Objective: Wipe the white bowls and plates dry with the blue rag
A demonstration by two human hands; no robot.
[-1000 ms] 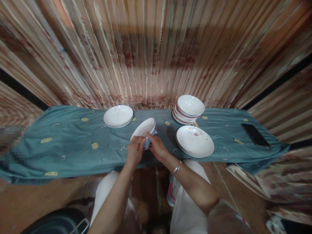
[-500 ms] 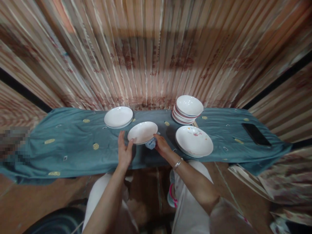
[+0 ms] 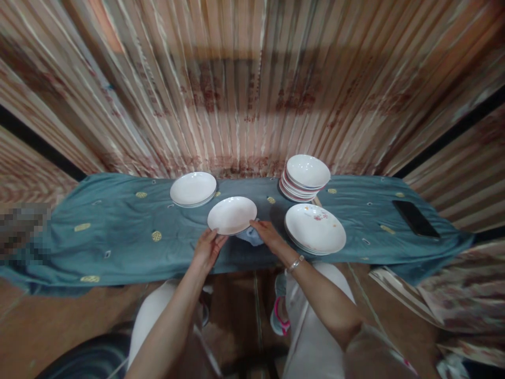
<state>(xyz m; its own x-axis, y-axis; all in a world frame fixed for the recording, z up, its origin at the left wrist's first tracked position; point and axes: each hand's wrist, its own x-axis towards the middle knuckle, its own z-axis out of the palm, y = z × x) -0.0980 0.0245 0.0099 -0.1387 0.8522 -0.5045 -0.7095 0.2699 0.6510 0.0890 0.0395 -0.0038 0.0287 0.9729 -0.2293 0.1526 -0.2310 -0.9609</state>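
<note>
A white plate (image 3: 232, 215) is held tilted above the table between my two hands. My left hand (image 3: 208, 248) grips its lower left rim, with the thumb on top and the fingers underneath. The right rim is pinched by my right hand (image 3: 266, 232), whose fingertips are partly hidden. Below the plate, beside my right fingers, a crumpled light blue cloth (image 3: 251, 237) shows; whether those fingers touch it, I cannot tell. Close by on the right lies a stack of flower-patterned plates (image 3: 315, 229). Farther back on the left are stacked white plates (image 3: 193, 188).
A tall stack of white bowls (image 3: 305, 173) stands at the back right. Toward the right end lies a black phone (image 3: 415, 218). A teal patterned cloth (image 3: 130, 242) covers the narrow table, and a pleated curtain (image 3: 236, 95) hangs behind it.
My left hand has closed round the plate's lower left rim, moving under it. The blue cloth, bunched at my right hand before, now looks looser and more spread out below the plate.
</note>
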